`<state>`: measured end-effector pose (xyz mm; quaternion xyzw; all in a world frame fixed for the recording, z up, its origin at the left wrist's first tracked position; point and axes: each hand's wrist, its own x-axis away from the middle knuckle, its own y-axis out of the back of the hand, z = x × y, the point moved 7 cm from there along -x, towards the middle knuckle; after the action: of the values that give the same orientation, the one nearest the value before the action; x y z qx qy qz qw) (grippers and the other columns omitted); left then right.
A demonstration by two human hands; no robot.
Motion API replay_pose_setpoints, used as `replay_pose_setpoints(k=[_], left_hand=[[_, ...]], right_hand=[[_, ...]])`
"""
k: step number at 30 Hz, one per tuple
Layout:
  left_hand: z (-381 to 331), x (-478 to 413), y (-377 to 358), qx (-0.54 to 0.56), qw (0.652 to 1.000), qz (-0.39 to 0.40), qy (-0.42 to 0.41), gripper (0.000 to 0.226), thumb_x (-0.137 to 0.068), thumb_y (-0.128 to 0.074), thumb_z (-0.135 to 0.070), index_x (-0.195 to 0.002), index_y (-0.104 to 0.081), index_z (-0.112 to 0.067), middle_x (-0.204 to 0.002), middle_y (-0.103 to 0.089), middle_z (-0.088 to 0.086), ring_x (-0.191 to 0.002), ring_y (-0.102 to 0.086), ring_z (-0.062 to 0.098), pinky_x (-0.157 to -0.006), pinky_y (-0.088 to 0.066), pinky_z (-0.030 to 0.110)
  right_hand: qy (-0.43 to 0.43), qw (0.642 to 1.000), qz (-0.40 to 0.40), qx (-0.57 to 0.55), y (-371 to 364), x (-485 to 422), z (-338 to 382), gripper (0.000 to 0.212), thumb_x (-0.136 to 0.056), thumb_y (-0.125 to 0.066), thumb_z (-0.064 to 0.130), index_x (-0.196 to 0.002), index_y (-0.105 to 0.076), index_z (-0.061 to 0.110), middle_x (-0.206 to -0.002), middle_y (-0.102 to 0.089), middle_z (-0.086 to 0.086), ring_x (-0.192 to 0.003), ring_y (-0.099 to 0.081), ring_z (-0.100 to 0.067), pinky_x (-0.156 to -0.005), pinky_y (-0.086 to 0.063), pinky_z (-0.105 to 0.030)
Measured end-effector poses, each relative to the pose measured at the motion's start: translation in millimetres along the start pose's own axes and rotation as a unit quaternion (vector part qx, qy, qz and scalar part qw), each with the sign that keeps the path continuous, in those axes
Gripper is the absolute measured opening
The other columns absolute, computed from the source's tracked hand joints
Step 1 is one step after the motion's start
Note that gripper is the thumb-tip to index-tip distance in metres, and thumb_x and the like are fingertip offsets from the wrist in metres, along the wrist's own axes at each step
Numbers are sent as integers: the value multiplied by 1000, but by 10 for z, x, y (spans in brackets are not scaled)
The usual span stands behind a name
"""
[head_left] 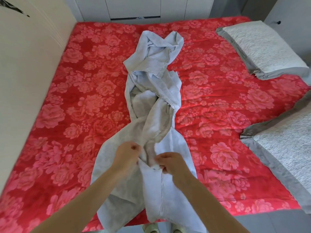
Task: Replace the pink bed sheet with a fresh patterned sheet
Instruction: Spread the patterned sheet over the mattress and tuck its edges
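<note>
Left hand (128, 153) and right hand (170, 163) are both pinching the blue sheet (151, 91) at the bed's (67, 98) near edge; its twisted length is stretching straight away toward the bed's far edge.

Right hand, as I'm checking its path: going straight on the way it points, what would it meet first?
The bunched pale sheet that the right hand grips; probably the left hand next.

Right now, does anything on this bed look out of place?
The pale blue sheet lies twisted like a rope down the red floral cover, not spread flat. Left hand and right hand grip its near end.
</note>
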<state>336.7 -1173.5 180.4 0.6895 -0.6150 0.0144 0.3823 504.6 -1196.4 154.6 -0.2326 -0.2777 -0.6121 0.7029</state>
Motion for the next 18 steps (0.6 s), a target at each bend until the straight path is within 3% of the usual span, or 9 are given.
replay_pose_setpoints(k=[3, 5, 8, 11, 13, 15, 17, 18], left_hand=[[-184, -132, 418, 53, 989, -136, 10, 30, -84, -41, 6, -58, -52, -4, -50, -47, 6, -49, -42, 21, -52, -39, 30], [-413, -183, 784, 41, 975, -216, -7, 27, -88, -41, 3, -63, -50, -5, -54, -40, 6, -51, -35, 20, -49, -29, 26], [-1031, -115, 1101, -23, 959, -267, -87, 21, -91, -42, -3, -72, -52, -3, -60, -39, 7, -54, -32, 20, -42, -26, 26], [-1764, 64, 1042, -39, 943, -294, -152, 23, -91, -40, -3, -70, -50, -4, -60, -40, 7, -57, -35, 22, -38, -26, 18], [-2227, 241, 825, -22, 934, -309, -179, 20, -90, -39, -2, -77, -55, -3, -66, -44, 10, -59, -37, 23, -41, -29, 20], [-2675, 403, 706, 6, 918, -337, -208, 21, -90, -39, 0, -86, -60, -3, -65, -44, 12, -62, -40, 21, -40, -30, 11], [-3242, 517, 420, 28, 906, -332, -262, 23, -89, -40, 1, -90, -63, 2, -65, -53, 13, -73, -43, 18, -50, -36, 9], [-3432, 544, 320, 40, 903, -323, -281, 23, -88, -40, 3, -88, -63, 2, -64, -61, 5, -75, -45, 14, -56, -39, 13]], right_hand=[[75, 977, -149, 132, 905, -121, 246, 15, -87, -50, 0, -73, -51, 4, -59, -42, -4, -58, -37, -18, -53, -28, -31], [119, 913, -264, 288, 1706, -92, 500, 5, -90, -42, 1, -90, -46, 2, -69, -50, -7, -66, -47, -26, -58, -32, -34], [106, 807, -403, 418, 3202, 166, 906, 29, -90, -38, -2, -118, -37, -6, -99, -60, -30, -92, -60, -45, -75, -43, -46], [49, 751, -483, 448, 4677, 500, 1283, 39, -95, -35, 0, -132, -31, -8, -122, -50, -38, -112, -50, -52, -94, -38, -55], [51, 728, -523, 440, 5416, 802, 1526, 31, -96, -35, 1, -125, -37, -10, -118, -52, -40, -109, -51, -54, -92, -39, -56], [74, 710, -567, 412, 5925, 1083, 1741, 21, -94, -37, 1, -113, -41, -10, -110, -54, -42, -103, -53, -56, -86, -43, -55], [81, 695, -610, 373, 6463, 1458, 1862, 17, -94, -37, 1, -108, -41, -10, -107, -53, -44, -102, -53, -58, -85, -43, -55], [87, 688, -617, 373, 6613, 1514, 1884, 18, -95, -36, 1, -109, -42, -10, -108, -53, -43, -103, -52, -57, -86, -43, -55]])
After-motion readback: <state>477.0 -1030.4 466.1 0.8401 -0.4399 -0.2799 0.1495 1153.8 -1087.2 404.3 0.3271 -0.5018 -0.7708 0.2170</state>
